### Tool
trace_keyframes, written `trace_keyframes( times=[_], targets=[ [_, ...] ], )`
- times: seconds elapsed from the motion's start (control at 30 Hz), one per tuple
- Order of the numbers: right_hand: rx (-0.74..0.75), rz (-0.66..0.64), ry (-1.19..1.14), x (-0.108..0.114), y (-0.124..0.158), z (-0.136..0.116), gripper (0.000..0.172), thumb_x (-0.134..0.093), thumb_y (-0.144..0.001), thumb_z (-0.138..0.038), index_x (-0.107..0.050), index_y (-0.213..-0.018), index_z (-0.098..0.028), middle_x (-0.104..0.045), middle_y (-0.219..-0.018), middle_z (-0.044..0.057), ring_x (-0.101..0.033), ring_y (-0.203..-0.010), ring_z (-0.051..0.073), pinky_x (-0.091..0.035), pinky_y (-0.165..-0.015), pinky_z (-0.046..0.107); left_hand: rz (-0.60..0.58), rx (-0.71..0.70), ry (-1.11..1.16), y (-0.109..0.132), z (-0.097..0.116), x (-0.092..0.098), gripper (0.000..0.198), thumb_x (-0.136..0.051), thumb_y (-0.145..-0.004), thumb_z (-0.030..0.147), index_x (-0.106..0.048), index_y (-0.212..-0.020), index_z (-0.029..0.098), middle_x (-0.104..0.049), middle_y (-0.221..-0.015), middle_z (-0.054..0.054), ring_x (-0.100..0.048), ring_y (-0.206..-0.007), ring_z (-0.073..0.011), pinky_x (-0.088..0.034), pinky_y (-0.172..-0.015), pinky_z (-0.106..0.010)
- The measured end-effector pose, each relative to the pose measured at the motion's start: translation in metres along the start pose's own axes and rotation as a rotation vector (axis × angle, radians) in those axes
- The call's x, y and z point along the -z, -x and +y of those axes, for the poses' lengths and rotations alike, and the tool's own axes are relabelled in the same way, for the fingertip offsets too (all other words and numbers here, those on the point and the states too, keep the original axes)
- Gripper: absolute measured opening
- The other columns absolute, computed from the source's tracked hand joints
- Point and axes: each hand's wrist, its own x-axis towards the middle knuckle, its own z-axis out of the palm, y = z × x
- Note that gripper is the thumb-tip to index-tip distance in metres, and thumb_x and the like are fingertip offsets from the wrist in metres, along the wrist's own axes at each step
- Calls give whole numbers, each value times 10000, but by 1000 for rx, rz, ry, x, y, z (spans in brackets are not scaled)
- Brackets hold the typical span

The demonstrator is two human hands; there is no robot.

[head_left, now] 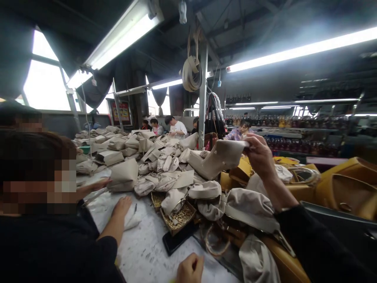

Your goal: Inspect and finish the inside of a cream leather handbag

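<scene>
Obs., workshop floor, long desk (141,251) under strip lights.

R hand (260,155): raised well above the desk; fingers (252,142) pinch the top edge of a beige pouch (219,157); one-hand grip only. The pouch hangs down and to the L from the grip, in the air over the heap of like pouches (153,169); it doesn't touch the desk.

L hand (191,268): low at the near edge of the desk; curled into a fist; can't tell if anything is inside; apart from every pouch.

Below the raised pouch: open tray of small brass fittings (179,216); second tray (157,198) just behind it; flat black slab (176,240) at the tray's near corner; ring handle (216,243) beside that. Yellow bags (347,188) stacked to the R.

Co-worker at L: one hand (122,204) flat on the desk, near the trays; other hand (98,184) at a pouch further back. More people at the far end.

Risks (judgement):
- thin edge pinch, so a slip would drop the pouch into the heap, where it'd be lost among identical ones;
- low-hanging corner could catch the fittings tray on a sweep and scatter small parts over the desk;
- co-worker's hand is close to the trays, so crossing reaches could collide;
- crowded heap means a snag could drag neighbours off the edge.
</scene>
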Motion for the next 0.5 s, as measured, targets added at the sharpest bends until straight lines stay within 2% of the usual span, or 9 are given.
trace_keyframes(
  times=[0.03, 0.1, 0.17, 0.23, 0.3, 0.37, 0.43, 0.5],
  targets=[
    [84, 90, -127, 24, 20, -17, 158, -595, -912, -247, -684, -1042, -261, -604, -1342, 84, -595, -1226, 272, -510, -1021, 440, -23, 46, 89, 0, -2, -5, 504, -681, -821, 645, -614, -628, 185, -535, -566, 22, -538, -551, -136, -442, -564, -271],
    [199, 133, -225, 68, 75, -48, 157, -581, -966, -257, -706, -1041, -316, -590, -1409, 63, -590, -1286, 294, -503, -1077, 506, -55, 193, 353, -1, 4, -4, 578, -693, -696, 779, -659, -743, 205, -583, -619, 10, -527, -512, -142, -392, -485, -267],
    [200, 113, -241, 99, 144, -72, 235, -571, -983, -250, -727, -1111, -371, -568, -1474, 54, -552, -1358, 332, -522, -1088, 536, -84, 340, 645, 3, 21, 7, 737, -695, -589, 877, -692, -943, 231, -678, -759, -35, -613, -575, -191, -429, -471, -282],
    [156, -24, -253, 114, 216, -85, 355, -642, -956, -292, -688, -1291, -400, -536, -1534, 62, -590, -1326, 364, -632, -966, 491, -108, 387, 871, 15, 44, 21, 846, -623, -617, 933, -675, -1141, 271, -740, -976, -92, -720, -834, -282, -558, -618, -357],
    [132, -156, -253, 120, 279, -92, 465, -693, -935, -289, -645, -1379, -416, -587, -1498, 41, -701, -1179, 315, -698, -818, 374, -126, 339, 960, 31, 61, 30, 808, -497, -781, 895, -597, -1324, 305, -724, -1194, -113, -702, -1094, -331, -589, -849, -448],
    [114, -261, -276, 125, 326, -94, 479, -695, -947, -253, -639, -1392, -422, -638, -1449, 23, -763, -1045, 240, -697, -775, 276, -177, 339, 863, 46, 65, 29, 717, -600, -852, 730, -522, -1417, 295, -656, -1366, -122, -612, -1294, -340, -516, -1049, -484],
    [150, -355, -314, 133, 351, -95, 448, -650, -984, -218, -642, -1404, -374, -651, -1437, 47, -778, -1006, 188, -670, -796, 202, -133, 313, 592, 58, 56, 23, 741, -780, -772, 526, -540, -1404, 225, -528, -1520, -161, -446, -1462, -364, -377, -1203, -493],
    [223, -470, -356, 143, 358, -95, 445, -633, -998, -214, -629, -1432, -309, -672, -1409, 67, -758, -1092, 198, -646, -853, 182, -25, 219, 284, 64, 46, 17, 741, -854, -666, 390, -601, -1324, 161, -390, -1611, -197, -273, -1549, -402, -242, -1278, -508]
  ],
)
